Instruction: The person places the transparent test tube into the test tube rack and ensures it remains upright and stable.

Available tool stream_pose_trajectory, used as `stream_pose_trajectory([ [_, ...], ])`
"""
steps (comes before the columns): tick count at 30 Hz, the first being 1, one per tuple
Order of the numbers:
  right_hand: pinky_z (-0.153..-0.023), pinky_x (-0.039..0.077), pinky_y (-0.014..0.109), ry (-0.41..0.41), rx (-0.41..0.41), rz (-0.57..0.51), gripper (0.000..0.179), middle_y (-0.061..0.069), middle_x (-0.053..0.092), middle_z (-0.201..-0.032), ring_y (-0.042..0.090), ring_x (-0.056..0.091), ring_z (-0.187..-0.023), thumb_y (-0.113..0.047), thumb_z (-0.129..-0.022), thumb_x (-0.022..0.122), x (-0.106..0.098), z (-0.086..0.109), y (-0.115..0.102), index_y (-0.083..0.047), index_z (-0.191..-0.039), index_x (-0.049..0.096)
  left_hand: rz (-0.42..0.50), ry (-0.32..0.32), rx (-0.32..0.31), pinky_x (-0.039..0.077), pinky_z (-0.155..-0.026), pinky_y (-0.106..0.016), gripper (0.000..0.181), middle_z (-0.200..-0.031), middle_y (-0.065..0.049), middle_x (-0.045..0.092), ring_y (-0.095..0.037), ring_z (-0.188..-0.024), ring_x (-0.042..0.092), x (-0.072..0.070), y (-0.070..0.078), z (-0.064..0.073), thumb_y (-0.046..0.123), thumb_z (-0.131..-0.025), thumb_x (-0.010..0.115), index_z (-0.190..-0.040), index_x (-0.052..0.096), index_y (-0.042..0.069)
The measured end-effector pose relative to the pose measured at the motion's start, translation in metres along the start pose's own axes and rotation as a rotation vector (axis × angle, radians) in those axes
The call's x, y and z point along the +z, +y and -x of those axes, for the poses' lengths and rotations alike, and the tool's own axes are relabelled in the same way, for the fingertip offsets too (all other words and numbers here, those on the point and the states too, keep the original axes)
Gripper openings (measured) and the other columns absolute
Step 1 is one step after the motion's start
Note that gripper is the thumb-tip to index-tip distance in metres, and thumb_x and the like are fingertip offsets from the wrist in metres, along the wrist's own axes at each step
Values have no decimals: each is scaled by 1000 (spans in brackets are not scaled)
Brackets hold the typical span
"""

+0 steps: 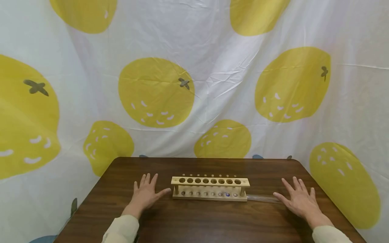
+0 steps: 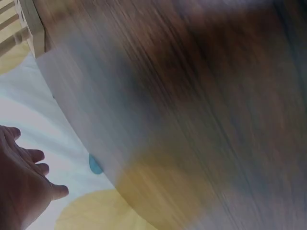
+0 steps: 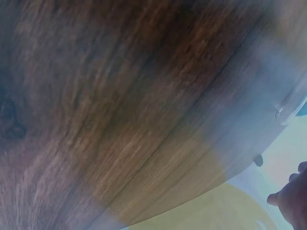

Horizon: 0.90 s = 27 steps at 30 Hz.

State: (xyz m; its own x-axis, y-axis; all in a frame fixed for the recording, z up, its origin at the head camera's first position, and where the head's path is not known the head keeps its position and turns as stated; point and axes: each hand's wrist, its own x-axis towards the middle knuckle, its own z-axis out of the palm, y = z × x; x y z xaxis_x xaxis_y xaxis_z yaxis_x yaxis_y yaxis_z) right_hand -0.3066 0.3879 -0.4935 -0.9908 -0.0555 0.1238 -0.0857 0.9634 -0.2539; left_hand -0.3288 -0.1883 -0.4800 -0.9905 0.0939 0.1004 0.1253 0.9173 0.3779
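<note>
A wooden test tube rack stands near the middle of the table, with a row of holes along its top bar and pegs behind. Small round spots, one of them blue, show along its base. Left of the rack my left hand is held with fingers spread, its thumb pointing toward the rack's end. My right hand is spread likewise on the right side. Between the rack and that hand lies a clear glass tube, its end visible in the right wrist view. Neither hand holds anything.
The dark wood-grain table has rounded far corners. Behind it hangs a white cloth printed with large yellow lemons, also falling along both sides.
</note>
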Motion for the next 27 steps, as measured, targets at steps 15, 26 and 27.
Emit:
stream_pose_trajectory([
  [15,-98,-4,79,8,-2,-7,87,42,11,-152,59,6,-138,-67,-95,46,-1,1,-6,-3,-152,32,147,1,-28,6,-110,-70,96,-158,-30,19,-46,-146,10,3,19,2,74,-90,46,-155,28,6],
  [26,-98,-3,79,8,-1,-14,87,41,12,-152,59,6,-139,-68,-95,45,0,1,-10,-3,-152,33,370,38,-37,15,-112,-65,88,-153,-34,25,-50,-143,16,4,32,1,59,-96,53,-152,29,-4],
  [27,-98,-3,79,9,-2,-15,87,41,13,-152,59,6,-139,-67,-95,46,0,1,-10,-3,-152,33,391,41,-37,16,-112,-64,87,-153,-35,26,-51,-143,16,5,33,1,58,-96,53,-151,30,-5],
])
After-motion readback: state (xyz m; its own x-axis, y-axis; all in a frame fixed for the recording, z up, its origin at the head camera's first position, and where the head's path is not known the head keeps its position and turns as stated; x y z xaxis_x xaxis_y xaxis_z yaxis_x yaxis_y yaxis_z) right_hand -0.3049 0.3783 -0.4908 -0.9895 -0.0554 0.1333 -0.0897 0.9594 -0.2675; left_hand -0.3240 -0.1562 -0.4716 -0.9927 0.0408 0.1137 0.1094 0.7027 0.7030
